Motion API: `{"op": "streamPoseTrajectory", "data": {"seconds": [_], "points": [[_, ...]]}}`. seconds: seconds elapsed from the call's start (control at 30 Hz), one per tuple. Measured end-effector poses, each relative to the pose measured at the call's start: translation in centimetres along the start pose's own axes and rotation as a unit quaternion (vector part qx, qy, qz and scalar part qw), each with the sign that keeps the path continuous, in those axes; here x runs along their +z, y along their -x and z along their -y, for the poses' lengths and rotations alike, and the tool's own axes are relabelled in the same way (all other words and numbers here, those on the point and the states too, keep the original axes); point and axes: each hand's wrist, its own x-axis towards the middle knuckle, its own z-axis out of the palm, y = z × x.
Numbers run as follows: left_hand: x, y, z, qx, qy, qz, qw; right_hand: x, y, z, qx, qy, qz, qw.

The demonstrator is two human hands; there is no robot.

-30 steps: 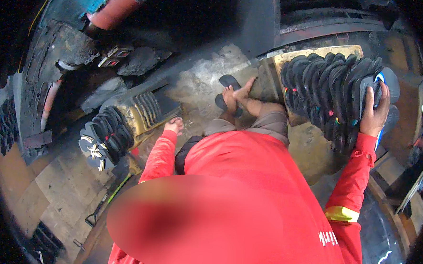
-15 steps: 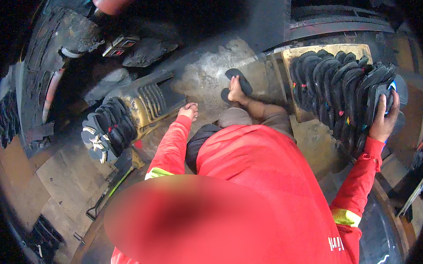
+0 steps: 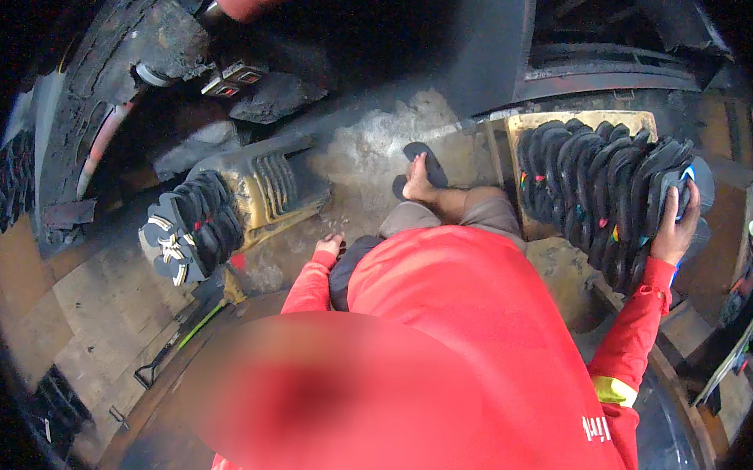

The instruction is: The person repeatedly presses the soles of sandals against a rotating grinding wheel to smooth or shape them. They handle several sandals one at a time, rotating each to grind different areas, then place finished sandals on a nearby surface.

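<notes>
Grimy workshop floor (image 3: pixel 377 133) is flanked by a left row of sandals (image 3: pixel 208 205) and a right row of sandals (image 3: pixel 613 188). Over the grey end sandal (image 3: pixel 702 177) of the latter, fingers of the right hand (image 3: pixel 675 234) are laid slightly parted, probably so the packed row is steadied; a firm grip cannot be confirmed. Near the hip, the left hand (image 3: pixel 330 244) is loosely curled, its contents hidden. Behind the right row, a tan board's edge (image 3: pixel 642 122) is exposed; room for movement is offered between the rows

head view | head-worn fisheye (rim bends straight edges) | faces down | red shirt (image 3: pixel 474 317) near, floor (image 3: pixel 377 141) farther
</notes>
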Motion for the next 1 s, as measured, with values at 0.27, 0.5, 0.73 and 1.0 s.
{"op": "streamPoseTrajectory", "data": {"seconds": [0.27,0.5,0.73,1.0], "points": [[0.0,3.7,-1.1,0.028,0.062,0.015,0.998,0.1,0.0,-0.3,-0.005,0.024,-0.002,1.000],[-1.2,3.8,-2.2,0.024,0.079,0.003,0.997,0.0,0.3,0.3,0.006,0.011,-0.008,1.000],[-4.3,4.8,-6.3,-0.058,0.268,-0.008,0.962,-0.2,0.6,1.9,-0.008,0.020,-0.052,0.998],[-4.2,1.6,-7.3,0.054,0.202,0.095,0.973,-0.6,1.0,4.9,0.085,0.110,-0.022,0.990]]}}
